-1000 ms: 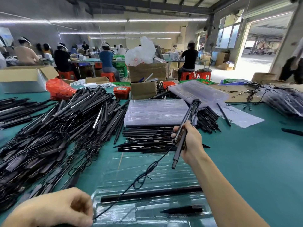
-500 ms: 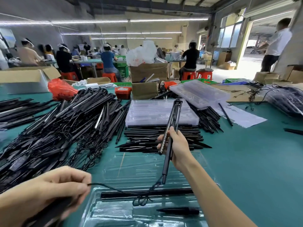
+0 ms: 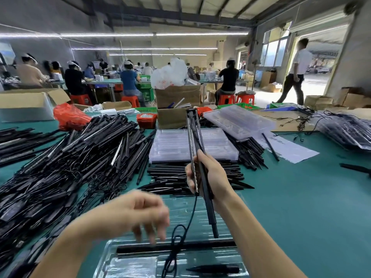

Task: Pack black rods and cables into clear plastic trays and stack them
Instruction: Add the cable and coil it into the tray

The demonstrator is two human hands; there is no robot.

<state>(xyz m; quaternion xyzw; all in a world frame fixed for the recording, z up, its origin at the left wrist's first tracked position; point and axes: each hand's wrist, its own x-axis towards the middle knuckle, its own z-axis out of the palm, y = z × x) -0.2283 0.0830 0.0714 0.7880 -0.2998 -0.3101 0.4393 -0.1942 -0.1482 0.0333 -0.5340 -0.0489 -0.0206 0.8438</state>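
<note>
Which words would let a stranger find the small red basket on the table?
Start at the green table and the brown cardboard box at its far side. The red basket stands just left of it. Unlike the crumpled red bag farther left, it is rigid and boxy.

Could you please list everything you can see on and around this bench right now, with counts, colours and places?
rod pile: one, black, table left
rod rows: one, black, centre
tray stack: one, clear, behind rows
open tray: one, clear, near edge, holding a long rod and a pointed piece
held rods: black, upright
cable: one, black, hanging from them into the tray
bag: one, red, left rear
table: green
left hand: blurred, over the tray
right hand: grips the rods
</note>
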